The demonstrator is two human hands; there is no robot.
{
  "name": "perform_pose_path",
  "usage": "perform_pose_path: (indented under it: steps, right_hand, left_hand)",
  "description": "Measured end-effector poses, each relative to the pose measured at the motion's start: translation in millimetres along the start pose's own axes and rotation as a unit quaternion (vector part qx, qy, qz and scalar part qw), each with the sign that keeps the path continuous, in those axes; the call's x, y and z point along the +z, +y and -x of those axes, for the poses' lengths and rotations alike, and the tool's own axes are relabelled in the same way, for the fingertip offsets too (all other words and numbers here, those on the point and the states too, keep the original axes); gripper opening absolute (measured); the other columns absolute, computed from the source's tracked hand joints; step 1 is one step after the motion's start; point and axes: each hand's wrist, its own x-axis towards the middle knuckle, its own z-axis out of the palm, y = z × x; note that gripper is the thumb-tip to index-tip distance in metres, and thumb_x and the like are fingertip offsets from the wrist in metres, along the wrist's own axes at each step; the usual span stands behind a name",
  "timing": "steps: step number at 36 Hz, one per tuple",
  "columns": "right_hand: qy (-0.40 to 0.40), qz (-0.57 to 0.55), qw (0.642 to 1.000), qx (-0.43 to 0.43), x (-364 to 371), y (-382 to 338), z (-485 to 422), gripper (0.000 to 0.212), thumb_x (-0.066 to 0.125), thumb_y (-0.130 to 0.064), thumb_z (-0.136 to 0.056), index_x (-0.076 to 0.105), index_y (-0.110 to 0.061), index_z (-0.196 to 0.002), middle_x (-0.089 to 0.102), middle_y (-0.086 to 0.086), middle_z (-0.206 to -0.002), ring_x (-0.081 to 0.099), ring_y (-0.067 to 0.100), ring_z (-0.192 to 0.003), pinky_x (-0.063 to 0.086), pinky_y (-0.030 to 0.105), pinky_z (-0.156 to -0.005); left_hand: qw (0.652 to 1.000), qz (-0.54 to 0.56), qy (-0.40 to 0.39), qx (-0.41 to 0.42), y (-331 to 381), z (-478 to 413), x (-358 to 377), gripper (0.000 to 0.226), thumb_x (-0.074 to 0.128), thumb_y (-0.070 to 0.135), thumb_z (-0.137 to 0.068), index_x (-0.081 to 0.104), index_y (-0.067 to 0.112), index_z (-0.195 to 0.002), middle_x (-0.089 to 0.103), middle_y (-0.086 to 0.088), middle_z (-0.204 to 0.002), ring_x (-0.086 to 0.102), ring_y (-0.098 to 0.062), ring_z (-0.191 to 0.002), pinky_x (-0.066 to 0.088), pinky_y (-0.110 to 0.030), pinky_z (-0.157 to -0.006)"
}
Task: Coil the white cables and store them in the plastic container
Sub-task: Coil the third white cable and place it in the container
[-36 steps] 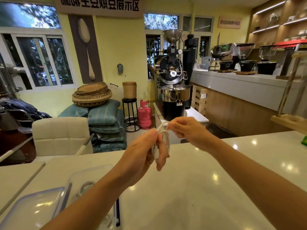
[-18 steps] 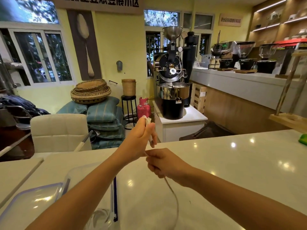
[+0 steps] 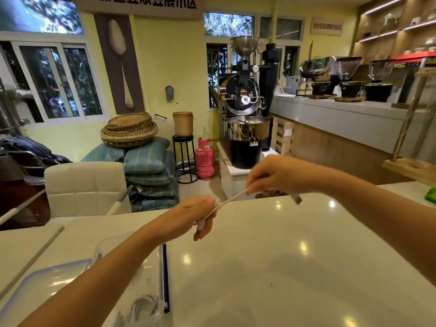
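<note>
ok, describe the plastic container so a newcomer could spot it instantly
On the white table, look at the near left corner, under the person's left forearm. The plastic container is the clear, deep tub with a dark blue strip along its right rim and a coiled white cable inside; the lid to its left is flat.

The white cable [image 3: 232, 198] was hidden where it ran into the curled fingers of the left hand [image 3: 195, 214], so the amount gathered there could not be told. Just beyond the right hand [image 3: 280, 174], a dark piece [image 3: 297, 198] was too blurred to identify. Under the left forearm [image 3: 113, 274], the plastic container [image 3: 165, 277] was partly covered and cut off by the bottom edge, and the pale coil [image 3: 144, 305] inside it was smeared.
</note>
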Motion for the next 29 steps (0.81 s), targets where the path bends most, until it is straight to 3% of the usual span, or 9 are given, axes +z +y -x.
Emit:
perform_pose_path:
  steps: [2,6,10,13,16,20,24,29]
  right_hand:
    - [0.024,-0.033,0.999,-0.004,-12.8,7.7,0.6,0.018,0.056,-0.017,-0.085,0.062,-0.027,-0.07,0.055,-0.011,-0.055,0.049,0.0,-0.048,0.04,0.003,-0.048]
    - [0.032,-0.154,0.987,-0.014,-20.2,22.6,0.4,0.017,0.056,-0.011,-0.084,0.066,-0.021,-0.073,0.06,-0.016,-0.047,0.051,-0.006,-0.043,0.038,0.003,-0.045]
    - [0.078,-0.238,0.967,-0.045,-8.1,37.4,-5.0,0.017,0.054,-0.012,-0.084,0.068,-0.017,-0.076,0.058,-0.008,-0.05,0.049,0.001,-0.046,0.039,0.009,-0.044]
    - [0.114,-0.359,0.926,-0.029,12.1,50.5,-13.2,0.017,0.051,-0.012,-0.086,0.066,-0.012,-0.078,0.055,-0.009,-0.05,0.047,0.002,-0.047,0.042,0.011,-0.047]
    - [0.13,-0.468,0.874,-0.01,44.6,52.8,-24.9,0.015,0.051,-0.013,-0.086,0.064,-0.013,-0.077,0.053,-0.009,-0.048,0.044,0.004,-0.044,0.042,0.013,-0.044]
    - [0.184,-0.522,0.833,0.011,86.2,38.7,-39.3,0.013,0.049,-0.009,-0.09,0.052,-0.019,-0.082,0.054,-0.01,-0.042,0.042,0.001,-0.036,0.035,0.014,-0.036]
    - [0.19,-0.444,0.876,0.021,115.7,19.3,-40.3,0.003,0.043,-0.012,-0.093,0.043,-0.013,-0.09,0.058,-0.004,-0.061,0.044,0.005,-0.04,0.035,0.016,-0.036]
    - [0.141,-0.298,0.944,0.016,134.4,-2.4,-30.4,0.021,0.045,-0.014,-0.092,0.041,-0.026,-0.076,0.059,-0.001,-0.075,0.046,0.006,-0.045,0.041,0.015,-0.04]
  left_hand:
    - [0.998,0.064,-0.027,0.011,6.2,3.0,0.5,0.034,0.028,0.036,-0.091,0.049,0.02,-0.07,0.052,0.007,-0.049,0.044,-0.008,-0.047,0.043,-0.015,-0.062]
    - [0.971,0.2,-0.121,0.045,21.1,4.6,2.7,0.024,0.035,0.028,-0.09,0.05,0.015,-0.076,0.054,0.01,-0.049,0.046,-0.005,-0.044,0.046,-0.02,-0.066]
    - [0.936,0.301,-0.151,0.102,34.5,5.5,4.5,0.023,0.049,0.039,-0.087,0.057,0.02,-0.077,0.055,0.009,-0.048,0.047,-0.005,-0.043,0.047,-0.023,-0.068]
    - [0.924,0.337,-0.119,0.137,43.1,4.9,7.6,0.024,0.049,0.039,-0.086,0.055,0.017,-0.077,0.054,0.008,-0.045,0.047,-0.005,-0.041,0.047,-0.021,-0.065]
    - [0.921,0.363,-0.063,0.125,48.9,0.8,10.5,0.027,0.031,0.03,-0.09,0.045,0.012,-0.076,0.052,0.006,-0.041,0.046,-0.005,-0.038,0.049,-0.02,-0.065]
    - [0.923,0.369,0.0,0.111,51.0,-7.3,12.9,0.029,0.026,0.029,-0.089,0.043,0.011,-0.075,0.05,0.007,-0.04,0.046,-0.005,-0.036,0.044,-0.024,-0.062]
    - [0.921,0.377,0.067,0.076,44.5,-15.4,8.8,0.034,0.021,0.025,-0.095,0.044,0.01,-0.074,0.049,0.005,-0.041,0.045,-0.006,-0.037,0.05,-0.019,-0.059]
    - [0.909,0.391,0.145,0.023,26.4,-20.6,-2.8,0.038,0.021,0.024,-0.097,0.045,0.011,-0.071,0.048,0.005,-0.043,0.044,-0.007,-0.038,0.052,-0.016,-0.056]
